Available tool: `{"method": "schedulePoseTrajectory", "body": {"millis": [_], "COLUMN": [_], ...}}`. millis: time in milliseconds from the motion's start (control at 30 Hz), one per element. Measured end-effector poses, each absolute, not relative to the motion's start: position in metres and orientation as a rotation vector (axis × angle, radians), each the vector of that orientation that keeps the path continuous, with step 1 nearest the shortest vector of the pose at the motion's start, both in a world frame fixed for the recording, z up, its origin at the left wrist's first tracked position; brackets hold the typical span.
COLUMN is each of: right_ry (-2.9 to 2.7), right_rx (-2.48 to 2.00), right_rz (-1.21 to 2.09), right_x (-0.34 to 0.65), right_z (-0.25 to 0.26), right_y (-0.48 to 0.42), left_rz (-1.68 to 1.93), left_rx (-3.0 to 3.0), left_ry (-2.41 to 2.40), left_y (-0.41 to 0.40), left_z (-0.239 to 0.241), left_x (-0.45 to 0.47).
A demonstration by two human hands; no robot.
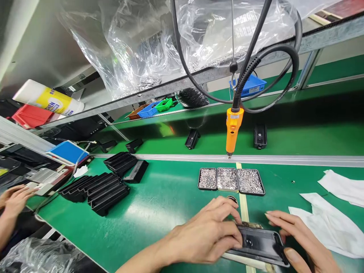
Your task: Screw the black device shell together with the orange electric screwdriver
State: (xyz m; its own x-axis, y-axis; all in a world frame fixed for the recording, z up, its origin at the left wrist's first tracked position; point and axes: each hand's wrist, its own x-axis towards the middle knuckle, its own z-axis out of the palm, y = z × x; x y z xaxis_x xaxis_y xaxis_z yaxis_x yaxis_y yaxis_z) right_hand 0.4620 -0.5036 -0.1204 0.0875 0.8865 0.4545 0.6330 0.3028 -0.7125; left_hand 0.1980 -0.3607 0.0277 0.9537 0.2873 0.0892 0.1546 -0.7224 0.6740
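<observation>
A flat black plastic part lies on the green bench near its front edge. My left hand rests on the part's left end, fingers curled over it. My right hand grips the part's right end, thumb along the near edge. A small dark round piece sits just beyond my left fingers. Three small trays of metal screws and washers stand in a row behind the hands. An orange electric screwdriver hangs above them on a black cable, tip down.
Stacks of black ribbed parts lie at the left. White cloths lie at the right. Single black parts sit on the conveyor belt behind. Another person's hands work at the far left. Coloured bins stand at the back.
</observation>
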Motion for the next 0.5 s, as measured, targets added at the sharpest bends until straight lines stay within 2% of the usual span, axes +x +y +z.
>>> {"method": "schedulePoseTrajectory", "body": {"millis": [100, 300, 500], "right_ry": [-1.638, -1.598, -1.567], "right_rx": [-1.402, -1.334, -1.351], "right_rz": [0.338, 0.382, 0.436], "right_x": [0.463, 0.467, 0.463], "right_z": [-0.118, -0.117, -0.112], "right_y": [-0.503, -0.505, -0.504], "left_rz": [0.126, 0.368, 0.287], "left_rx": [2.587, 2.59, 2.656], "left_ry": [0.364, 0.384, 0.352], "left_y": [-0.367, -0.368, -0.371], "left_z": [0.02, 0.012, -0.006], "left_x": [0.196, 0.181, 0.165]}}
